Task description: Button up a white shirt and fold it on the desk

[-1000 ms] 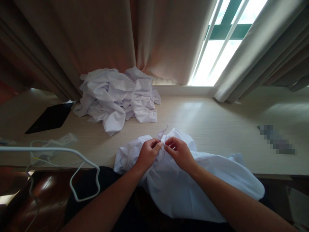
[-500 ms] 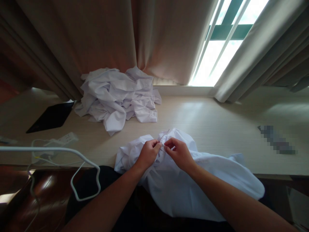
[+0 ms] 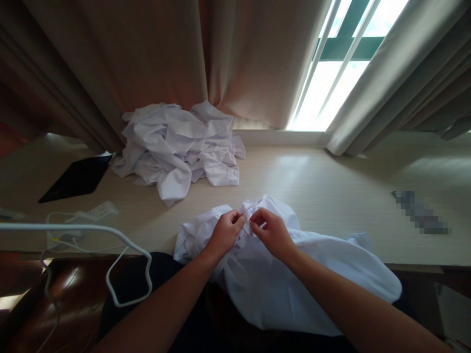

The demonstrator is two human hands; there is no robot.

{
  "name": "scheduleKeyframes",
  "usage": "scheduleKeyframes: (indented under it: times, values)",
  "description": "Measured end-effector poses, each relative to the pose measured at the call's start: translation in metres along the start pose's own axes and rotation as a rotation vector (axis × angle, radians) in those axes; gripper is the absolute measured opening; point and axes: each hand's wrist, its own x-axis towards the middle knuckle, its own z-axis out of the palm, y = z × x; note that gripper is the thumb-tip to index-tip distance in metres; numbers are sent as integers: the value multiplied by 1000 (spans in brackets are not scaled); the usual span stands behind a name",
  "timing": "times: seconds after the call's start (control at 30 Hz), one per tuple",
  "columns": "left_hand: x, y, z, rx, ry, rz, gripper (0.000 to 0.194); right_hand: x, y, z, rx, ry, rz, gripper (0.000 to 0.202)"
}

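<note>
A bunched white shirt [image 3: 287,284] lies partly on the table's front edge and partly over my lap. My left hand [image 3: 228,229] pinches a gathered fold of it between thumb and curled fingers. Just to the right, my right hand [image 3: 270,230] is closed in a pinch, its thumb and index fingertip at the same fold. The fingertips of both hands are close together, with a small gap between them. Whatever small part of the cloth sits at the right fingertips is too small to make out.
A heap of white garments [image 3: 176,147] lies at the back of the pale table [image 3: 312,196], against the curtain [image 3: 250,63]. On the left are a black flat item [image 3: 77,177], a power strip [image 3: 99,212] and a white bent tube [image 3: 91,227]. A blurred object [image 3: 421,213] lies right.
My right fingertips have shifted very slightly away from the left ones. The left hand keeps its pinch, and the shirt stays nearly where it was.
</note>
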Motion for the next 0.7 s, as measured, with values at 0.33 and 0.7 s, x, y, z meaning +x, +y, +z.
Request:
scheduleKeyframes:
  times: [0.33, 0.7]
  values:
    - [-1, 5, -5, -3, -63, -3, 34, 4, 6, -5, -92, -44, -1, 15]
    - [2, 3, -12, 94, -101, 2, 34, 4, 10, -2, -192, -54, 10, 18]
